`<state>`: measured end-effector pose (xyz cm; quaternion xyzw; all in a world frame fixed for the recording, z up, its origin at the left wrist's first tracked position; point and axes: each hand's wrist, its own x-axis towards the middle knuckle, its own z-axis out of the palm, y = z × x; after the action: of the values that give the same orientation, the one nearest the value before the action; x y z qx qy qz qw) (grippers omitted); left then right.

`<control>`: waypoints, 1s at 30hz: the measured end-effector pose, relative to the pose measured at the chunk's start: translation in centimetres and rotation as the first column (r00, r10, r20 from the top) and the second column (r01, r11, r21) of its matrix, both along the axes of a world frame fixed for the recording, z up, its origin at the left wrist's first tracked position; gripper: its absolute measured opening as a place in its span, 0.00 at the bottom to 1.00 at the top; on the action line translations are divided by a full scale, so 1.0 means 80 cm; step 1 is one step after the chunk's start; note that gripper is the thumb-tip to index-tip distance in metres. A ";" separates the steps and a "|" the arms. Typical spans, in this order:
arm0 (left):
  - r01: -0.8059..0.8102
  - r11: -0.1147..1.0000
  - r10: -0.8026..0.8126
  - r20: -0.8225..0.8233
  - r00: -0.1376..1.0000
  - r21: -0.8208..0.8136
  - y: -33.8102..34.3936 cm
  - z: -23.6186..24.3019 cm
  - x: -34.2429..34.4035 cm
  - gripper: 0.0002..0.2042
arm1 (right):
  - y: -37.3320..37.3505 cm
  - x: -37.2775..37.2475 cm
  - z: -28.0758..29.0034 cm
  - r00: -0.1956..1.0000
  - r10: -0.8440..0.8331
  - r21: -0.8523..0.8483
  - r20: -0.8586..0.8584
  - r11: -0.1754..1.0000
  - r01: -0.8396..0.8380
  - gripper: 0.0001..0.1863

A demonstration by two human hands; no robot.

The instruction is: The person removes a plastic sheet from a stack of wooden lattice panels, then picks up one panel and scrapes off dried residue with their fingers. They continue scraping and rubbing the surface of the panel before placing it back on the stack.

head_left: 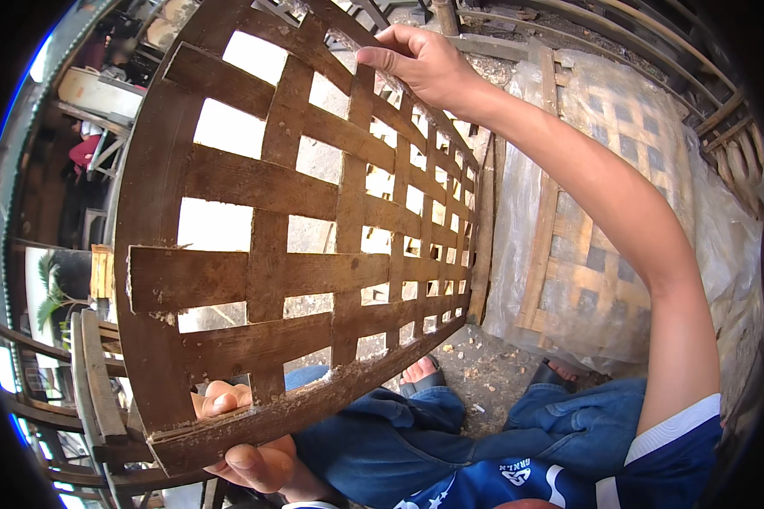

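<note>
A woven lattice panel of brown wooden strips (361,263) stands tilted on edge across the left and middle of the view, rough along its edges. My right hand (403,64) grips its upper edge, with thumb and fingers closed on it. Low on the left, my left hand (250,465) holds the lower edge, fingers showing on both sides of the bottom board and partly hidden by it.
A similar lattice under crumpled clear plastic (594,237) lies at the right beside wooden rails (721,119). My sandalled feet (420,373) are on a littered concrete floor (475,386). Timber pieces (89,373), a plant (53,293) and a person in red (85,153) are at the left.
</note>
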<state>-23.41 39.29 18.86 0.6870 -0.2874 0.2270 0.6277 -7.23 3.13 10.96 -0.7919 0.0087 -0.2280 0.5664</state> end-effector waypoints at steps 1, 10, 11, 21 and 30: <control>-0.019 1.000 0.019 0.003 1.000 0.010 -0.001 -0.002 0.000 0.25 | -0.004 -0.001 -0.006 0.999 0.008 -0.006 0.037 1.000 -0.008 0.26; 0.057 0.996 -0.055 -0.028 0.998 0.067 0.014 0.000 -0.001 0.21 | -0.016 -0.011 -0.015 0.980 0.093 -0.345 0.177 0.938 -0.027 0.24; 0.046 0.997 -0.044 -0.035 0.998 0.056 0.015 -0.001 -0.002 0.21 | -0.020 -0.014 -0.014 0.991 0.094 -0.364 0.094 0.930 -0.054 0.25; 0.043 0.996 -0.038 -0.063 0.997 0.081 0.011 0.003 -0.010 0.21 | -0.086 -0.043 -0.030 0.979 0.063 -0.348 -0.193 0.929 -0.129 0.27; 0.160 0.987 -0.161 0.031 0.987 0.013 -0.008 0.008 -0.009 0.22 | -0.006 -0.048 0.042 0.941 -0.305 -0.732 -0.149 0.674 0.103 0.23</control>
<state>-24.15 38.65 19.50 0.6612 -0.3530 0.1851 0.6356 -11.04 2.68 14.32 -0.9655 0.0824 -0.1704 0.1788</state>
